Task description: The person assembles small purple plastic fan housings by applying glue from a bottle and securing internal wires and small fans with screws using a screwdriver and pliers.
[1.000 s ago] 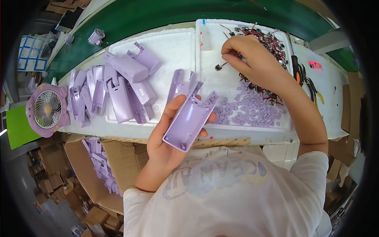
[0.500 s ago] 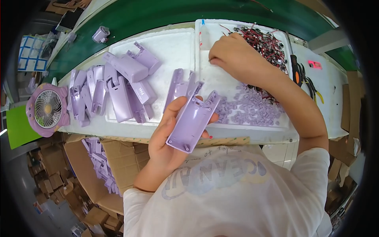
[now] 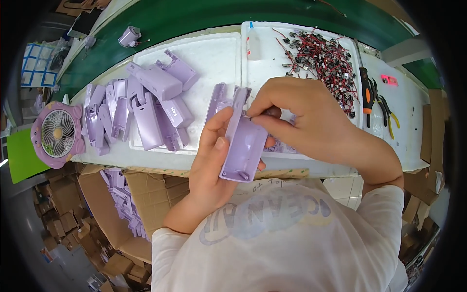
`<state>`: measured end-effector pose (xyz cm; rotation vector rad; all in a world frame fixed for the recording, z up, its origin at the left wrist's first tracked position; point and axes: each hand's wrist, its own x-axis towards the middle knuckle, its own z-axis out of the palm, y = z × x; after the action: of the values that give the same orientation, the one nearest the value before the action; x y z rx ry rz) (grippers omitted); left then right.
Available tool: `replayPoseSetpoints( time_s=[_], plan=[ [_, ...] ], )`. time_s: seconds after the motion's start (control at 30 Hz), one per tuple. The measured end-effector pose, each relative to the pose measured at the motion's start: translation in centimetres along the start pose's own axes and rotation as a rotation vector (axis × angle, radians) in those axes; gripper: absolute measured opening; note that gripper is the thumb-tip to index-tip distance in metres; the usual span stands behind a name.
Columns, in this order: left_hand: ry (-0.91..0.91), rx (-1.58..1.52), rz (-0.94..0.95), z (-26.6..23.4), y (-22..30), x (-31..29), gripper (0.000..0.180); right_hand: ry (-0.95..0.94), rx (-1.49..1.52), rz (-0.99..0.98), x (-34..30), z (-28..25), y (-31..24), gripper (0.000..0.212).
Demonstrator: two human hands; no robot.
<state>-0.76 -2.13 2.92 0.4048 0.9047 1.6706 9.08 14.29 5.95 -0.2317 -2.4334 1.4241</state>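
Observation:
My left hand (image 3: 206, 168) holds a lilac plastic casing half (image 3: 245, 146) tilted in front of me, its hollow side facing up. At the casing's upper end, the thumb and fingers of my right hand (image 3: 311, 114) are pinched together, touching its inside edge. Whatever lies between those fingertips is too small to make out. Just behind the casing, another lilac shell (image 3: 217, 100) rests on the white tray. Small lilac plastic pieces (image 3: 279, 147) lie under my right hand, which covers most of them.
Several lilac casings (image 3: 151, 82) are heaped at left beside a small round fan (image 3: 58, 131). Red-and-black wired parts (image 3: 326, 63) fill the right tray's far side, near a clear bottle (image 3: 252, 46). A screwdriver (image 3: 366, 92) and pliers (image 3: 386, 109) lie at right. A cardboard box (image 3: 104, 209) of casings stands below.
My right hand has come from the wired parts down to the casing's upper end. The casing in my left hand has shifted slightly right and up.

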Motion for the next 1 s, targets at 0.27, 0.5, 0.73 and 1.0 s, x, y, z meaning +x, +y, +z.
replayPoseSetpoints(
  time_s=[0.27,0.5,0.73,1.0],
  plan=[
    [0.132,0.212,0.006,1.3,0.3,0.1,0.061,0.118,-0.200,-0.072,0.2,0.9,0.2,0.009],
    [0.046,0.072,-0.002,0.6,0.2,-0.1,0.052,0.135,-0.239,-0.089,0.1,1.3,0.4,0.011],
    [0.085,0.117,0.031,0.6,-0.2,0.2,0.049,0.214,-0.347,-0.261,0.2,2.7,0.9,0.018],
    [0.163,-0.085,-0.027,0.9,0.3,2.1,0.049,0.089,-0.178,-0.007,1.6,0.3,1.1,0.017]
  ],
)
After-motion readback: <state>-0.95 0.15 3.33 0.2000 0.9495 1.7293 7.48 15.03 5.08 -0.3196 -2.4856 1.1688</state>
